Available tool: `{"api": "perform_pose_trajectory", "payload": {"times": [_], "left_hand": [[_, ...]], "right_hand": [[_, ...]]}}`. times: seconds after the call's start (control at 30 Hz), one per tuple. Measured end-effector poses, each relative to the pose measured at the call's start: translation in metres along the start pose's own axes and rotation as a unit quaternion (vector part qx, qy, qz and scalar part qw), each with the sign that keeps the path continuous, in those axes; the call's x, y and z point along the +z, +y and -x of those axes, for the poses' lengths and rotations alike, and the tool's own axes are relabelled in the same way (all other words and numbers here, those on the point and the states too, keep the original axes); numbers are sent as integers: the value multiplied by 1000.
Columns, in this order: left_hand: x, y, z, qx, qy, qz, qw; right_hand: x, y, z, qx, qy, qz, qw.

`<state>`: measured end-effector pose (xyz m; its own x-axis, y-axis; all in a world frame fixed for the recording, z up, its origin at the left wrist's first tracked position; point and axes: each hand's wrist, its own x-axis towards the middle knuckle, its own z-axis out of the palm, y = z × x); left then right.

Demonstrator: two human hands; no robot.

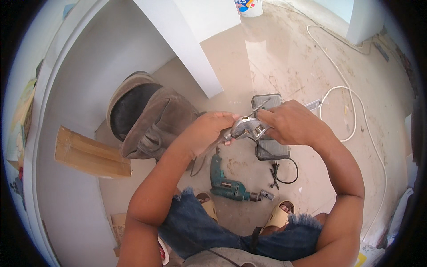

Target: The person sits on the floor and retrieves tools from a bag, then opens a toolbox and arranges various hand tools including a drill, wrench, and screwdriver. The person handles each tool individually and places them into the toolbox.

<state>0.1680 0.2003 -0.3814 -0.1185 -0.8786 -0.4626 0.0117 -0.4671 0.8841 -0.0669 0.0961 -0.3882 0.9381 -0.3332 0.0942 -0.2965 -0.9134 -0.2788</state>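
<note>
Because the adjustable wrench appears to be solid metal, it should feel heavy and stiff, perhaps slick on its smooth faces, with the shank behind its adjusting screw the surest hold. It sits between the hands, above the floor beyond the green drill. The right hand wraps around it there; the left hand curls beside the jaws, its exact grip impossible to tell.

Pale walls border a smudged, softly shining beige floor.
</note>
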Motion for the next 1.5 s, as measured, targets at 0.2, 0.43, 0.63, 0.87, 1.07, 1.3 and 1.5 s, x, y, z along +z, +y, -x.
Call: {"api": "perform_pose_trajectory", "payload": {"times": [0.2,0.43,0.63,0.87,1.07,1.3,1.5], "left_hand": [[2,-4,-3,65,10,91,994],[5,-9,-16,262,154,175,937],[11,-13,-12,423,306,-339,782],[1,-8,-14,320,241,-15,916],[2,-11,-13,204,96,193,955],[15,-21,-17,180,5,283,942],[12,-26,-16,137,-61,339,929]], "right_hand": [[24,3,-5,14,0,-97,995],[70,-33,-20,98,6,-634,767],[35,-53,-22,150,-56,-888,430],[10,-41,-13,195,78,-630,748],[29,-12,-11,21,290,-322,901],[34,-16,-17,-62,313,-222,921],[39,-24,-14,-22,304,-208,929]]}}
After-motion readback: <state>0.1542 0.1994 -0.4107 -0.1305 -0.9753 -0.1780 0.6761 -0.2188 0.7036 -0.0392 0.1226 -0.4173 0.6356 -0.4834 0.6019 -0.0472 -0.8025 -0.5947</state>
